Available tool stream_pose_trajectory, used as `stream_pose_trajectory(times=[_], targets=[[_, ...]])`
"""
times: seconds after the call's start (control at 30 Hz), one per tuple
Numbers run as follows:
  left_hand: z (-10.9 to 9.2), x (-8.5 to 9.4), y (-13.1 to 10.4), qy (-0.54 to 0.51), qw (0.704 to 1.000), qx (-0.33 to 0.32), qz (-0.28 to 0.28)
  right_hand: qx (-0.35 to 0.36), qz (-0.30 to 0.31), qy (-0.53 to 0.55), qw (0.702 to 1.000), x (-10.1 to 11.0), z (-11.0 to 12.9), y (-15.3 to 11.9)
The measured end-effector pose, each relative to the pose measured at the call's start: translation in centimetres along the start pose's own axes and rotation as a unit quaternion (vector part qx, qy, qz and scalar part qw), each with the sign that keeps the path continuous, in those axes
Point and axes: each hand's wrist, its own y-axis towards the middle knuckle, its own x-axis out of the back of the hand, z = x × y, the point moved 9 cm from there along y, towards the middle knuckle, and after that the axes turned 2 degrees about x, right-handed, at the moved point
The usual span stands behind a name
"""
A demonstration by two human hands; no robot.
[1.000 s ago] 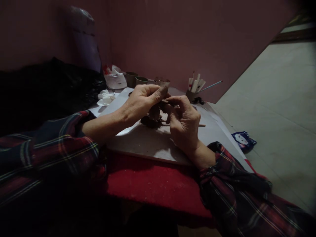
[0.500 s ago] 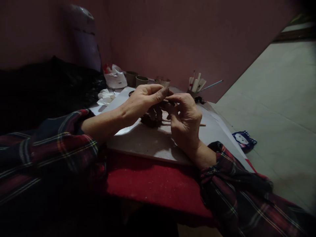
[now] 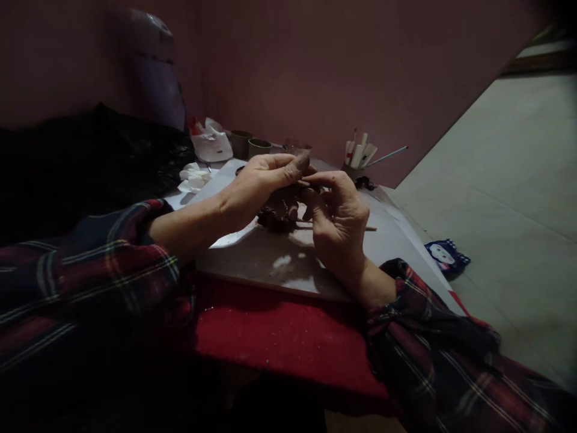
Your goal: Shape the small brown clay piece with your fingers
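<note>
My left hand [image 3: 270, 180] and my right hand [image 3: 340, 216] meet over a pale board [image 3: 252, 258]. Between their fingertips is a small piece of brown clay [image 3: 308, 183], mostly hidden by the fingers. The left thumb is smeared brown. My right thumb and forefinger are closed in a pinch on the piece. Below the hands a dark brown, rough-edged clay lump [image 3: 276, 221] rests on the board. A thin wooden stick [image 3: 370, 228] lies on the board, partly covered by my right hand.
Toward the wall stand two dark cups [image 3: 259, 148], a clear container [image 3: 297, 147] and a holder with several pale tools [image 3: 358, 153]. Crumpled tissue [image 3: 193, 177] and a white plastic bag [image 3: 211, 141] lie left. Red cloth [image 3: 279, 337] covers the near edge.
Both hands stay almost in place. The left hand's lower fingers have shifted, and more of the dark clay lump shows beneath them.
</note>
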Motion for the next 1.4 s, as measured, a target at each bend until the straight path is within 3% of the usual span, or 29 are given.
stream_pose_trajectory(times=[0.33, 0.87, 1.4], targets=[[0.3, -0.41, -0.21, -0.007, 1.0, 0.022, 0.019, 0.016, 0.014, -0.015, 1.0, -0.11, 0.35, 0.09], [0.86, -0.44, -0.25, 0.074, 0.994, 0.074, 0.012, 0.021, 0.029, -0.088, 0.995, -0.51, 0.31, 0.25], [0.77, -0.43, -0.23, 0.078, 0.995, 0.067, 0.012, 0.029, 0.037, -0.102, 0.994, -0.61, 0.39, 0.21]])
